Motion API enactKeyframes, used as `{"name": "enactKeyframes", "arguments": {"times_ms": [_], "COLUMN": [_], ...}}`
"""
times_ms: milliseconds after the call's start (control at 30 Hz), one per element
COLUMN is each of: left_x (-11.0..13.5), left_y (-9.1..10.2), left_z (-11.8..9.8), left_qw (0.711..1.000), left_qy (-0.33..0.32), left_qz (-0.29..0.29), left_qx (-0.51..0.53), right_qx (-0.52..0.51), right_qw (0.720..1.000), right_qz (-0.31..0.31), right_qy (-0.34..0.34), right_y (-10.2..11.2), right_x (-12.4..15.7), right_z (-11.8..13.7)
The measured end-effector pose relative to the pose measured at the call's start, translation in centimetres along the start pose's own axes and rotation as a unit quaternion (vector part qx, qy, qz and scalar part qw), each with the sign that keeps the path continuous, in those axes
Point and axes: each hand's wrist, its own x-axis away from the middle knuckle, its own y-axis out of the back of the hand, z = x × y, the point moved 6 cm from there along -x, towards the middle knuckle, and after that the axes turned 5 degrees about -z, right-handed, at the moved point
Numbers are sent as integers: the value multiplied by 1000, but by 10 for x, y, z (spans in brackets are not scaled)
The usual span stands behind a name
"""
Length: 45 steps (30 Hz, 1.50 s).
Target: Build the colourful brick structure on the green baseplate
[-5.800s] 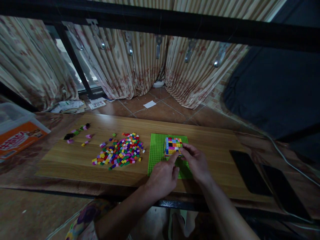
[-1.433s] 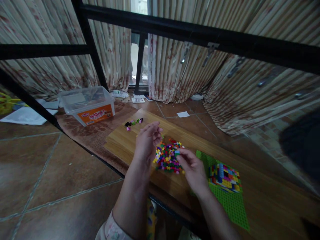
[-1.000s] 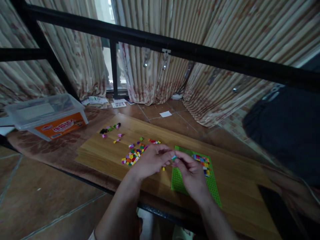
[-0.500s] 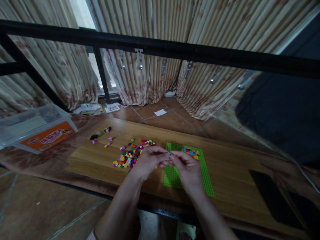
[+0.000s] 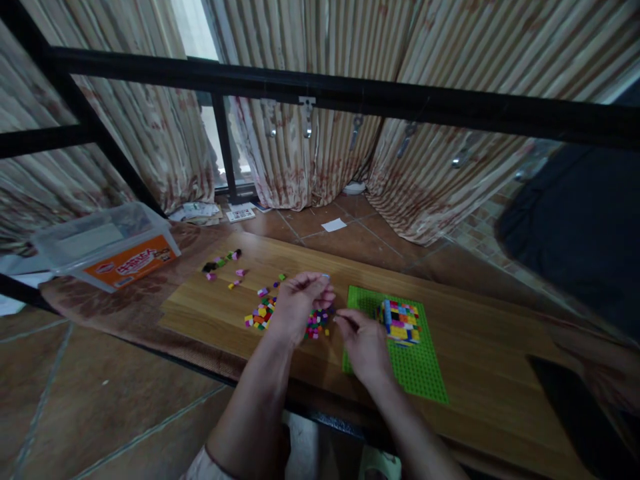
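My left hand hovers over a pile of small coloured bricks on the wooden board. Its fingers are curled, with a small pale brick pinched at the tips. My right hand lies at the left edge of the green baseplate, fingers drawn together; what they hold is hidden. A multi-coloured block of stacked bricks stands on the baseplate, just right of my right hand.
A few loose bricks lie at the board's far left corner. A clear plastic box with an orange label sits to the left. A black metal bar crosses overhead before striped curtains. Dark flat slabs lie at the right.
My hands, pinched together over the baseplate's left edge half a second ago, have parted: the left rose over the pile, the right dropped toward the baseplate. The view swung slightly.
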Motion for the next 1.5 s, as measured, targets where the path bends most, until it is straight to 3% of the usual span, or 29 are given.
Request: {"name": "enactKeyframes", "arguments": {"times_ms": [67,167,300,400,500,600,733,1067,1167,1300,1367,1500], "left_x": [-4,-8,-9,-7,-3,4,11,29,34,34,35,45], "left_y": [9,20,23,21,12,-3,-18,-40,-47,-53,-57,-68], "left_z": [-8,-15,-15,-11,-2,14,33,57,67,79,85,93], "left_qw": [999,999,999,999,998,995,986,974,968,956,947,904], "left_qy": [-19,-22,-23,-19,1,62,126,133,144,107,76,-20], "left_qz": [-27,-35,-16,-20,-7,52,107,156,163,171,194,268], "left_qx": [11,7,-25,-46,-68,-58,-36,-96,-127,-213,-244,-332], "right_qx": [122,209,194,156,78,-38,-102,-12,37,96,117,145], "right_qw": [992,975,976,984,996,997,988,992,990,984,983,979], "right_qz": [19,50,84,77,15,-47,-57,1,-5,-81,-81,-30], "right_qy": [31,48,59,48,33,51,99,127,135,128,119,139], "right_y": [-9,-18,-23,-18,-2,19,43,63,84,136,151,148], "right_x": [0,-2,-2,-2,-4,-8,-9,2,1,-8,-11,-7], "right_z": [-2,-3,3,6,9,14,24,27,15,-14,-27,-35]}}
